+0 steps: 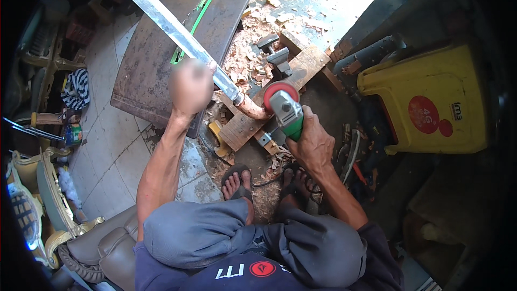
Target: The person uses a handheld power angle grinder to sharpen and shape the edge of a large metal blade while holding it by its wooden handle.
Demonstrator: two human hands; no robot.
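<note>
A long machete (171, 31) slants across the middle, its broad tip up at the far left and its curved wooden handle (252, 109) toward me. My left hand (191, 89) is closed at the blade, partway along it; a smear hides most of its fingers. In my right hand (312, 140) I grip a green and grey angle grinder (292, 124). Its red disc (281, 95) meets or nearly meets the end of the handle; the exact contact is hidden. Under the handle lies a worn wooden board (242, 130).
A metal clamp or vise (279, 60) sits by the board among wood chips (252, 48). Beyond my left hand lies a dark panel (151, 70) with a green-edged slot. A yellow plastic stool (431, 102) lies at right. My sandalled feet (237, 180) flank the grinder's cord.
</note>
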